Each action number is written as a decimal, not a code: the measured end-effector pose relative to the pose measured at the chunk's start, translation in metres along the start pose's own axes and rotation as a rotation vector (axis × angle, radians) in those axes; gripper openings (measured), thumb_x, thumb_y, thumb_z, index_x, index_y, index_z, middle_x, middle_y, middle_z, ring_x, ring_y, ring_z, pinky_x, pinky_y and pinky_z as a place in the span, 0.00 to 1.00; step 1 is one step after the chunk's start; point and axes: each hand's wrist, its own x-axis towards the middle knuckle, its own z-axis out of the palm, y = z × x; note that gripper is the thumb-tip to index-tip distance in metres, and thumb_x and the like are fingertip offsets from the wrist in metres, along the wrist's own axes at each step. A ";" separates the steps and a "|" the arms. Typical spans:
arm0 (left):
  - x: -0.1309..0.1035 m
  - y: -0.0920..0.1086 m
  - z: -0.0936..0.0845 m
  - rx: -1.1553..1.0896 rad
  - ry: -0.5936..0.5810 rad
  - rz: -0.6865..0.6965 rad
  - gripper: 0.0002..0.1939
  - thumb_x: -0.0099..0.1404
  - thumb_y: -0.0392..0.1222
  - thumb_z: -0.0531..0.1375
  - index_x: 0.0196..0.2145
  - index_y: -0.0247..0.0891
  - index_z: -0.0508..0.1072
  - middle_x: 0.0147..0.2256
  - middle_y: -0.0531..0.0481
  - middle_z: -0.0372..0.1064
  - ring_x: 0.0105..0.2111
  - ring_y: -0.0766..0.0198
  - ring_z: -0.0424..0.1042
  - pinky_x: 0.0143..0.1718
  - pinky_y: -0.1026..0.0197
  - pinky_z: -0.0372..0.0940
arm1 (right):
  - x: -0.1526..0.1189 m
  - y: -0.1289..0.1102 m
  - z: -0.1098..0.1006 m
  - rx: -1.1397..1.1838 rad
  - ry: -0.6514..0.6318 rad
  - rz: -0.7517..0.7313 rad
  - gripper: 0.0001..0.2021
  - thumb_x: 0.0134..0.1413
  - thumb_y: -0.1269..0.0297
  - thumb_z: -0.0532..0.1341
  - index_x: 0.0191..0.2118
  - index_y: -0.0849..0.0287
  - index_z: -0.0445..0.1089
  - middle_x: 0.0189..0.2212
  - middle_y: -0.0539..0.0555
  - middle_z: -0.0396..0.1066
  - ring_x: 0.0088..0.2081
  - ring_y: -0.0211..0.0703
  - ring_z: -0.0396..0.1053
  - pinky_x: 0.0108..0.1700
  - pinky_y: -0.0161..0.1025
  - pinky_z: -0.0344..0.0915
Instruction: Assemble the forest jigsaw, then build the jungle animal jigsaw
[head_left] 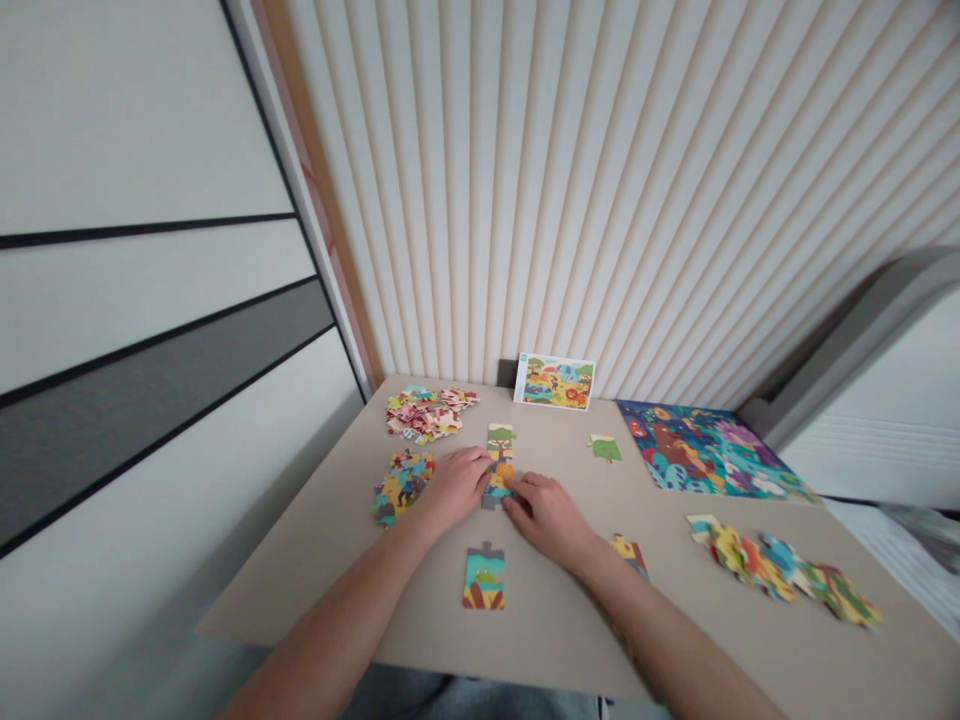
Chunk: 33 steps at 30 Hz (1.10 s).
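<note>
A column of joined jigsaw pieces (501, 440) lies flat in the middle of the table, with a green tree at its top end and an orange shape lower down. My left hand (459, 482) presses closed, bent fingers against the column's left edge. From the right, my right hand (549, 512) has its fingers and thumb closed at the lower pieces. Fingertips hide parts of the column's sides. Nearer to me, a single jigsaw piece with a green frog-like shape (484, 580) lies apart from it. Partly behind my right forearm is a yellow and red piece (630, 552).
Left of the column are a mixed heap of pieces (426, 415) and a colourful cluster (401, 485). A picture card (555, 382) leans against the ribbed wall. On the right lie a green piece (605, 448), a dark blue picture board (705, 450) and an overlapping row of pieces (780, 570).
</note>
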 end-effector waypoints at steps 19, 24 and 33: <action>-0.002 -0.011 0.016 -0.034 0.048 0.022 0.16 0.69 0.37 0.56 0.54 0.38 0.71 0.55 0.42 0.71 0.57 0.53 0.69 0.61 0.49 0.63 | -0.009 0.034 -0.018 -0.028 0.072 0.086 0.15 0.70 0.63 0.53 0.36 0.57 0.76 0.34 0.54 0.76 0.40 0.43 0.70 0.46 0.37 0.60; -0.002 -0.012 0.017 -0.026 0.061 0.043 0.17 0.69 0.37 0.56 0.55 0.38 0.70 0.56 0.42 0.71 0.57 0.53 0.69 0.62 0.48 0.63 | -0.008 0.034 -0.016 -0.037 0.086 0.080 0.15 0.70 0.63 0.54 0.35 0.58 0.75 0.34 0.54 0.76 0.40 0.42 0.70 0.46 0.37 0.60; -0.002 -0.011 0.015 -0.020 0.049 0.042 0.18 0.69 0.37 0.56 0.56 0.38 0.71 0.56 0.41 0.71 0.57 0.52 0.69 0.61 0.49 0.63 | -0.008 0.037 -0.015 -0.057 0.078 0.080 0.15 0.70 0.62 0.54 0.34 0.58 0.75 0.33 0.54 0.75 0.39 0.42 0.70 0.46 0.36 0.60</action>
